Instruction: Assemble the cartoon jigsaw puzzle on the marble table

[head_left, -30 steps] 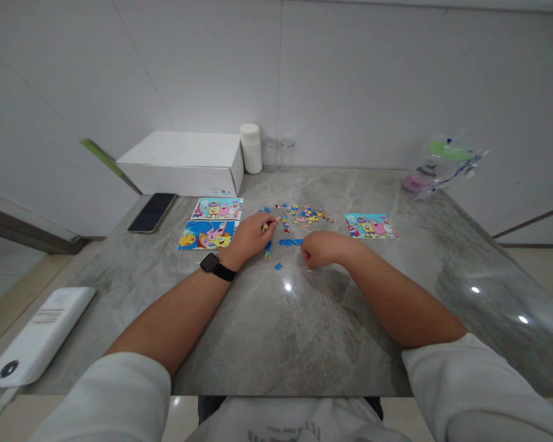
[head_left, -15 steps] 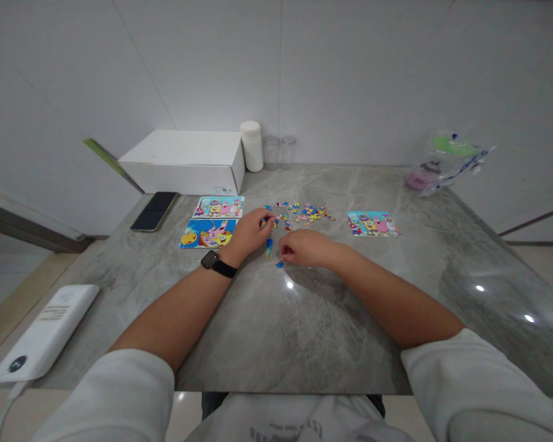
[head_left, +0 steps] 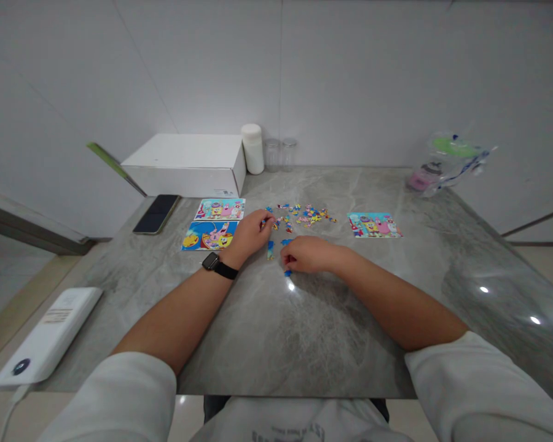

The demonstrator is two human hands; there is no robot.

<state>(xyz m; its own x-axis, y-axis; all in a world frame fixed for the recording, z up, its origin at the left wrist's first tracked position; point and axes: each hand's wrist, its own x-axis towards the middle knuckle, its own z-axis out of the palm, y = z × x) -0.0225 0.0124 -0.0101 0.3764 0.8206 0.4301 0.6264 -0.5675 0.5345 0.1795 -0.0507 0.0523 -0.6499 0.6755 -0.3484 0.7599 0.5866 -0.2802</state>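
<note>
My right hand (head_left: pixel 304 253) is closed in a pinch low over the table, its fingertips on a small blue puzzle piece (head_left: pixel 288 273). Another blue piece (head_left: pixel 286 242) shows just behind that hand. Between my hands lies a narrow blue and yellowish strip of puzzle (head_left: pixel 270 250). My left hand (head_left: pixel 257 228), with a black watch on its wrist, rests by the near left side of the loose puzzle pieces (head_left: pixel 314 215). Its fingers are curled together, and whatever they hold, if anything, is hidden.
Left of my hands lie two cartoon picture cards (head_left: pixel 220 209), and a third picture card (head_left: pixel 375 225) is to the right. Behind are a white box (head_left: pixel 184 166), a white bottle (head_left: pixel 252 149) and two glasses. A phone (head_left: pixel 156 214), power bank (head_left: pixel 50 334) and plastic bag (head_left: pixel 447 166) sit outward.
My right hand has moved slightly toward me, and the blue piece at its fingertips has shifted right and nearer. A blue piece behind that hand has come into sight. My left hand stays put.
</note>
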